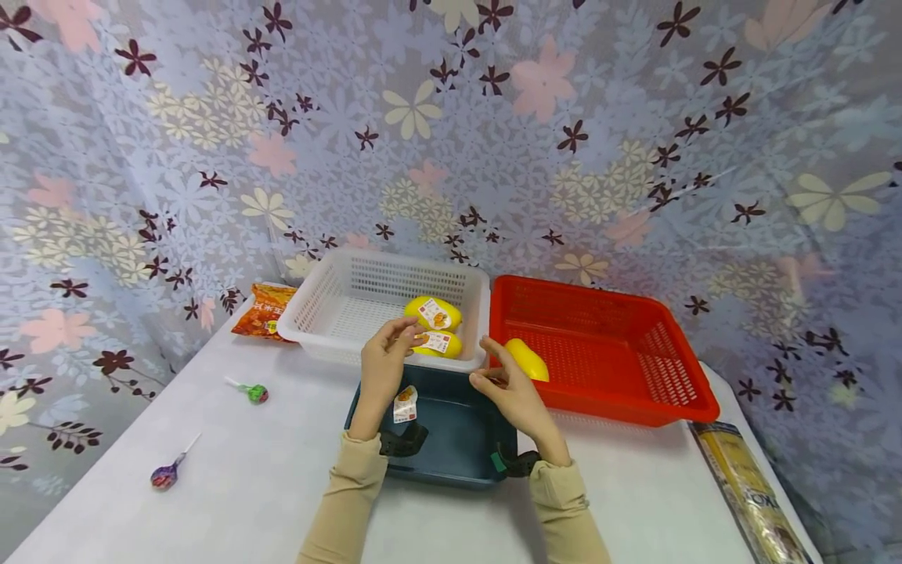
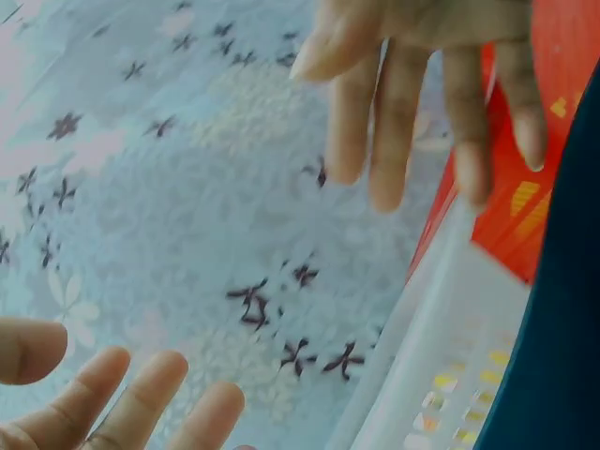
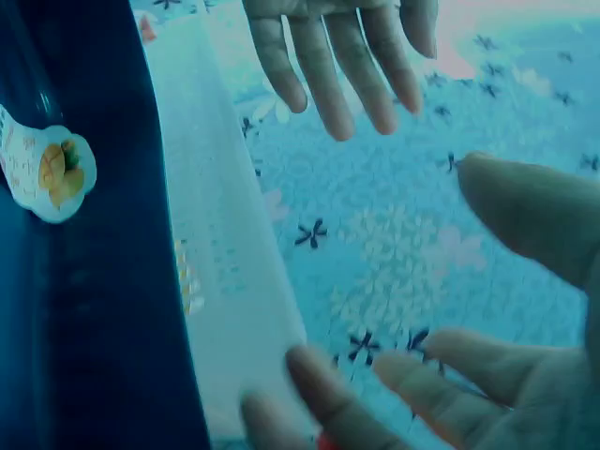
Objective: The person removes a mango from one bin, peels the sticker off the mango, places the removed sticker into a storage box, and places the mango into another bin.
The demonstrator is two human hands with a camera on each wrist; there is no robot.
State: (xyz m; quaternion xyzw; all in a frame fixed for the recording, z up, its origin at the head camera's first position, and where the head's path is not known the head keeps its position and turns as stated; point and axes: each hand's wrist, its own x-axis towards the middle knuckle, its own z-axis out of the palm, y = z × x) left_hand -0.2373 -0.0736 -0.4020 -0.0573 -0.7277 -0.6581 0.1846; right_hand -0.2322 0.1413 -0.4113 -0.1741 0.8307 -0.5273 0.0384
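Note:
My left hand [image 1: 386,362] is raised over the back left of a dark blue tray [image 1: 451,475], its fingers loosely bent and holding nothing. Behind its fingertips, two yellow mangoes, a rear one [image 1: 451,312] and a front one [image 1: 452,345], lie with white labels in the white basket [image 1: 320,345]. Opposite, my right hand [image 1: 517,394] is held over the tray's back right, also with nothing in it. Fingers of both hands, left [image 2: 141,398] and right [image 3: 469,375], appear spread and apart in the wrist views. A mango-picture label [image 1: 405,403] shows inside the tray.
A red basket [image 1: 620,407] holds one yellow mango [image 1: 527,360] at its left end. Left of the white basket lies an orange snack bag [image 1: 264,312]. Two lollipops, green [image 1: 255,392] and purple [image 1: 165,475], are on the table's left; a long golden packet [image 1: 750,493] lies far right.

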